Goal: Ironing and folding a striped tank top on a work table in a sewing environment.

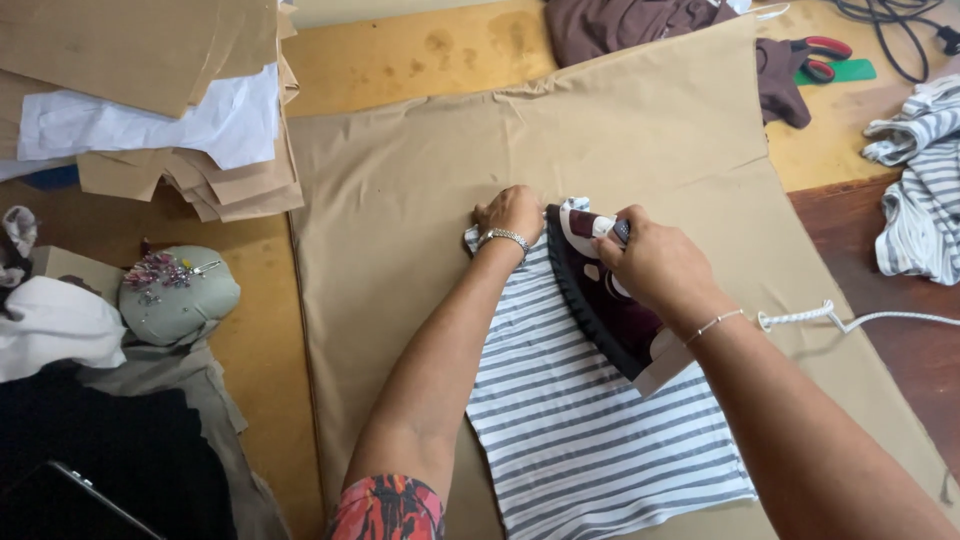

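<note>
right hand [655,262] is wrapped tight around the handle of the iron [600,295], fingers curled shut on it, and the dark maroon body sits tipped toward its edge on the striped fabric [590,420]. left hand [512,212] is down flat at the top corner of that same piece, fingers pressed together and bearing on the cloth just beside the iron's nose, a metal bracelet at the wrist. the striped fabric lies in the middle of a tan cloth [400,200] spread over the wooden table [400,50], running from the hands back toward the body. that knit looks light, soft and stretchy, so it likely creeps and puckers unless pinned flat with the palm near the working edge, never tugged. the iron looks the heavy, rigid one here, hot underneath by all likelihood, so the handle on top is the only sensible grip. its white cord [850,320] trails off to the right across the tan cloth and the darker tabletop. off to the left, a pale green pincushion [180,295] bristling with pins, and a stack of brown paper patterns [150,90] above it. more striped cloth [920,190] heaped at the right edge, red-handled scissors [825,55] up top by some brown fabric [640,25].
</note>
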